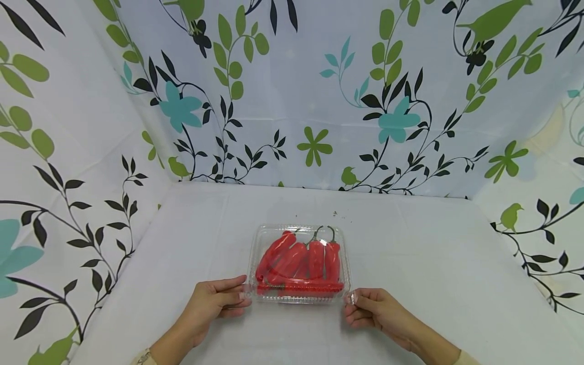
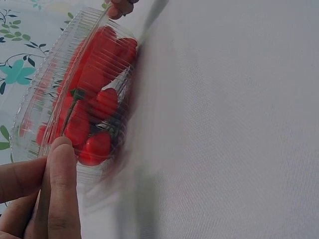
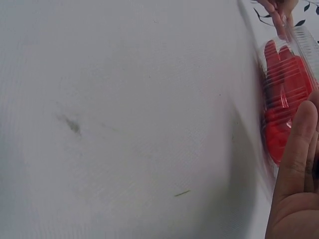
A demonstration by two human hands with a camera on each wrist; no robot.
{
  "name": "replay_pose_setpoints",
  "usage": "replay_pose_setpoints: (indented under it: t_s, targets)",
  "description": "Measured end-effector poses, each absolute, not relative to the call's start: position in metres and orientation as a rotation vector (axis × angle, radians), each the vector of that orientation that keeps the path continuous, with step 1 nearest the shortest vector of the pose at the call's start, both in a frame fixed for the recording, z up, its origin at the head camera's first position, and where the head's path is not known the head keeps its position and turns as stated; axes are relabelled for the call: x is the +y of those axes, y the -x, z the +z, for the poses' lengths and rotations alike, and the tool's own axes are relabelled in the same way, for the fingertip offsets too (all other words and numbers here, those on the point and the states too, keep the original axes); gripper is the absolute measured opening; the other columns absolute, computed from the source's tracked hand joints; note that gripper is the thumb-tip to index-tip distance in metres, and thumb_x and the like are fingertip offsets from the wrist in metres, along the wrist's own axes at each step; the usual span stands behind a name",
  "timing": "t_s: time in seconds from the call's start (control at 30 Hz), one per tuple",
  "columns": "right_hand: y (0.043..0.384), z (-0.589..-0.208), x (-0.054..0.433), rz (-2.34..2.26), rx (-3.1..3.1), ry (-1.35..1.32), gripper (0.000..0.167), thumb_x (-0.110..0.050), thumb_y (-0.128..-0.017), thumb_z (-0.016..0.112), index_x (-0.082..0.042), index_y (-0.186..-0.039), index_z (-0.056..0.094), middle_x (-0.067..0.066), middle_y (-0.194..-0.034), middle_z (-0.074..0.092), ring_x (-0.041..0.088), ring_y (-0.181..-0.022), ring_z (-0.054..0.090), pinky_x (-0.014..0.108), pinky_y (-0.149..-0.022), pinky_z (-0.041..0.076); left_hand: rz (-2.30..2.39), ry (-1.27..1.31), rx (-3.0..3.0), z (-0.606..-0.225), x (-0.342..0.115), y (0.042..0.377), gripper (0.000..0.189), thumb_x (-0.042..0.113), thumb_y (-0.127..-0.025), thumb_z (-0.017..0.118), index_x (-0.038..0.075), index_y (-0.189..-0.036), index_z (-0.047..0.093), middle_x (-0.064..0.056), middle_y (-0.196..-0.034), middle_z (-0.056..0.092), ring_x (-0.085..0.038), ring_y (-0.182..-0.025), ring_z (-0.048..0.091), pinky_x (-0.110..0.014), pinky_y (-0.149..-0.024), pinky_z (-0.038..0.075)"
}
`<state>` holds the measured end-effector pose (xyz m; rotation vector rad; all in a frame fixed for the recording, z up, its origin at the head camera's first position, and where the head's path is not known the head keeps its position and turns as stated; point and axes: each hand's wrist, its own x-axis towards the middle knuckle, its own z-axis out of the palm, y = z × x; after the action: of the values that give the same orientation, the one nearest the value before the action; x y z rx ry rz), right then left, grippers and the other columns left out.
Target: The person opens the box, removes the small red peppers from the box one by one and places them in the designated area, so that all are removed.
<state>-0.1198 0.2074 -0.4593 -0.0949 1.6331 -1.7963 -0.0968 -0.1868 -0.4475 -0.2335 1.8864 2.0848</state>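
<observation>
A clear plastic clamshell container (image 1: 298, 300) lies in the middle of the white table with its lid down. Inside it are several red chili peppers (image 1: 287, 261) with green stems, most lying lengthwise and one across the front. At the container's front left corner, my left hand (image 1: 205, 306) pinches the rim between thumb and fingers. My right hand (image 1: 380, 310) pinches the front right corner. In the left wrist view, the ribbed side wall (image 2: 84, 45) shows peppers pressed close behind it. The right wrist view catches only part of the container (image 3: 303, 42), partly covered by my fingers.
White cloth covers the table (image 1: 410, 253). Small green and dark bits (image 1: 335, 213) lie behind the container, and a thin green scrap (image 3: 182, 193) shows in the right wrist view. A leaf-patterned curtain (image 1: 292, 101) stands along the back and both sides.
</observation>
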Motion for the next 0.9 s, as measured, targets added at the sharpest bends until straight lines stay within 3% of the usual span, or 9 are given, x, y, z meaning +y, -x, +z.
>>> replay_pose_setpoints:
  t_s: [0.47,0.9]
  targets:
    - [0.119,-0.4608,0.2025,-1.775,1.707,0.109,0.035,-0.025,-0.107,0.053,0.009,-0.115,0.057,0.007,-0.096,0.064,0.016,-0.087,0.063,0.028,-0.082,0.058,2.107,0.28,1.893,-0.4469,-0.1863,0.0959,0.052,-0.002,-0.091,0.069,-0.014,-0.138,0.052,-0.022,-0.121,0.069,-0.028,-0.093,0.074,-0.039,-0.081,0.061]
    - [0.1155,-0.4629,0.21,-1.843,1.624,0.033,0.036,-0.021,-0.103,0.06,0.011,-0.117,0.06,0.011,-0.099,0.069,0.019,-0.089,0.07,0.036,-0.088,0.06,2.11,0.28,1.9,-0.447,-0.1837,0.0943,0.051,-0.003,-0.091,0.069,-0.014,-0.138,0.053,-0.022,-0.121,0.069,-0.027,-0.091,0.075,-0.038,-0.08,0.062]
